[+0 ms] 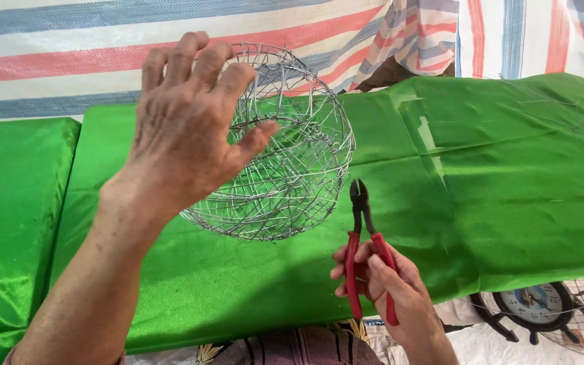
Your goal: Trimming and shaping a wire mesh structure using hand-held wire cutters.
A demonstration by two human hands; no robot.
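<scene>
Two hands were busy over the green cloth (508, 203) on the bench. The left hand (184, 128) gripped the rim of a round wire basket (292, 169), fingers hooked through the mesh, tipping it on its side above the cloth so its open weave faced the tool. The right hand (386, 284) clenched red-handled pliers (363, 236), nose pointing up just beside the basket's lower edge.
</scene>
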